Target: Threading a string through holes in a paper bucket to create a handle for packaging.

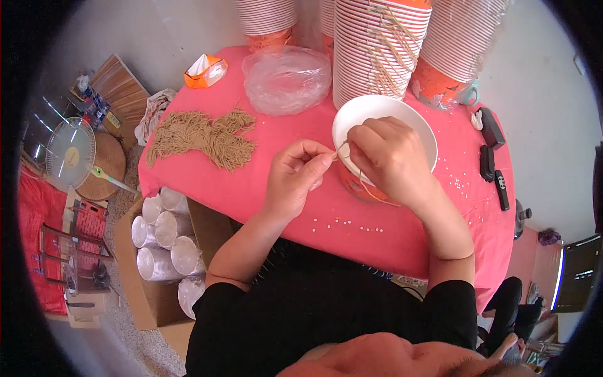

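Note:
Above the pink-covered table, my left hand (294,179) pinches the end of a thin tan cord (369,190) between thumb and forefinger. My right hand (394,157) is closed on the same cord a little to the right, fingers bent down and close to the left fingertips. A loose length of cord trails below the right hand. Right behind it stands a paper bucket (424,119), white inside and orange outside, its mouth partly covered by that hand. Small white beads (337,224) lie scattered in front of the bucket. A pile of tan cords (201,141) rests to the left.
A tall stack of paper buckets (364,56) with cords hanging on it stands at the back. Nearby lie a clear plastic bag (287,80) and an orange-white packet (206,71). Black objects (487,163) sit at the right edge. A carton (141,301) of white cups is lower left.

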Available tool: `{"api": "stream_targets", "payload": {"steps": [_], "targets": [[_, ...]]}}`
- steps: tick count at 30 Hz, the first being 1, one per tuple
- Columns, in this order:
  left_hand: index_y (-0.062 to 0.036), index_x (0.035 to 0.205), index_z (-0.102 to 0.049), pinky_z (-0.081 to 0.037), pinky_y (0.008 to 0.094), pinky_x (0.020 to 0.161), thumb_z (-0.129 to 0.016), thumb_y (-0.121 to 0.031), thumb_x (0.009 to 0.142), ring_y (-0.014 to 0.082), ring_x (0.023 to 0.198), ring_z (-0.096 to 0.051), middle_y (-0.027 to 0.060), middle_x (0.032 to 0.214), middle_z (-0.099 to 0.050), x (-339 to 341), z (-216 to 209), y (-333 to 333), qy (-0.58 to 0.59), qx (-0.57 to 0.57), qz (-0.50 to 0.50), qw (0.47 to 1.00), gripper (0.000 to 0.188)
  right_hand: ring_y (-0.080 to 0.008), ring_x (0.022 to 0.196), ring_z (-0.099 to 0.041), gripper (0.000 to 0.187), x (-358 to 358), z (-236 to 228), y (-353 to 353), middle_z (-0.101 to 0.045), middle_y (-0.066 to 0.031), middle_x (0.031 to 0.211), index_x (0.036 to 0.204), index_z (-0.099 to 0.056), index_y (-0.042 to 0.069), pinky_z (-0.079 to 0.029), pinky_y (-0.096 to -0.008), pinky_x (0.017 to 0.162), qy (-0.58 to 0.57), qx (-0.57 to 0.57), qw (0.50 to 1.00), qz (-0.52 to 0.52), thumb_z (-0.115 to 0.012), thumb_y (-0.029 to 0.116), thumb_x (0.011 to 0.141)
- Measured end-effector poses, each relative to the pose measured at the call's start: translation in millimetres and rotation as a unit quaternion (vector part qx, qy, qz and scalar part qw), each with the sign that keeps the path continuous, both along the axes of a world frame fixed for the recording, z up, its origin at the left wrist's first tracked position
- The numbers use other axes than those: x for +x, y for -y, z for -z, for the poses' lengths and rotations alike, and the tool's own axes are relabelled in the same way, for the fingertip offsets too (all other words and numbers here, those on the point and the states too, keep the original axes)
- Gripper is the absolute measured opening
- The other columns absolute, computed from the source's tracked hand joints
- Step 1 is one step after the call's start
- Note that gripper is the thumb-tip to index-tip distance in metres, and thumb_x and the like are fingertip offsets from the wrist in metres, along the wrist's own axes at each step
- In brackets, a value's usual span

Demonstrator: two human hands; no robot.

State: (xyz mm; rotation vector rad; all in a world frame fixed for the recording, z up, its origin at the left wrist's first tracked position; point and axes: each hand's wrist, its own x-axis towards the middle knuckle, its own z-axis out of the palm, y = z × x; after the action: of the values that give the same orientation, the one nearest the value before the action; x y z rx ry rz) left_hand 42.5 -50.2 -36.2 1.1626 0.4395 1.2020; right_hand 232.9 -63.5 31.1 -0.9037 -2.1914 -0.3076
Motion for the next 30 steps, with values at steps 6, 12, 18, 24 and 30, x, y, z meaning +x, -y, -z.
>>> {"api": "stream_targets", "payload": {"steps": [6,12,18,24,30], "targets": [[-0.0013,0.097,-0.061,-0.031,0.0197,0.048,-0.059,-0.006,0.093,0.0038,0.056,-0.038,-0.0033,0.067,-0.047,-1.4,-5.3,3.9,-0.014,-0.006,-0.005,1.0,0.007,-0.0295,0.062,-0.059,0.017,3.0,3.3,-5.8,-0.055,-0.0099,0.068,0.081,-0.055,0.005,-0.048,-0.0413,0.059,0.024,0.034,0.999,0.012,-0.068,0.011,0.072],[-0.001,0.097,-0.061,-0.031,0.0198,0.048,-0.059,-0.006,0.092,0.0036,0.055,-0.037,-0.0035,0.067,-0.047,-4.3,-4.3,3.6,-0.005,-0.005,-0.015,1.0,0.007,-0.0281,0.057,-0.056,0.017,5.7,-0.2,-5.3,-0.058,-0.0084,0.067,0.077,-0.056,0.005,-0.044,-0.0392,0.054,-0.011,0.018,1.0,0.007,-0.07,0.0,0.068],[-0.0011,0.095,-0.062,-0.029,0.0193,0.047,-0.062,-0.006,0.091,0.0025,0.054,-0.037,-0.004,0.067,-0.049,-2.8,-0.3,5.3,-0.04,0.039,-0.036,0.998,0.006,-0.0282,0.055,-0.056,0.017,4.9,-2.2,-3.3,-0.059,-0.0085,0.066,0.075,-0.056,0.006,-0.043,-0.0392,0.052,-0.008,0.012,0.999,0.034,-0.07,0.0,0.067],[-0.0014,0.095,-0.062,-0.029,0.0184,0.049,-0.062,-0.005,0.091,0.0017,0.057,-0.039,-0.0031,0.075,-0.053,-5.5,-0.1,4.7,-0.07,0.035,-0.033,0.996,0.006,-0.0282,0.054,-0.056,0.016,5.9,-2.6,-5.4,-0.06,-0.0087,0.065,0.076,-0.057,0.006,-0.043,-0.0394,0.051,-0.028,0.018,0.999,0.011,-0.07,0.001,0.068],[-0.0016,0.098,-0.063,-0.035,0.0169,0.06,-0.067,-0.001,0.086,0.0021,0.066,-0.044,0.0013,0.099,-0.057,-2.3,-5.5,-4.7,-0.11,0.232,-0.16,0.953,0.013,-0.032,0.059,-0.061,0.01,4.7,-13.7,7.2,-0.062,-0.0106,0.068,0.076,-0.057,0.005,-0.048,-0.0426,0.055,-0.038,-0.07,0.997,-0.004,-0.066,0.008,0.072]]}}
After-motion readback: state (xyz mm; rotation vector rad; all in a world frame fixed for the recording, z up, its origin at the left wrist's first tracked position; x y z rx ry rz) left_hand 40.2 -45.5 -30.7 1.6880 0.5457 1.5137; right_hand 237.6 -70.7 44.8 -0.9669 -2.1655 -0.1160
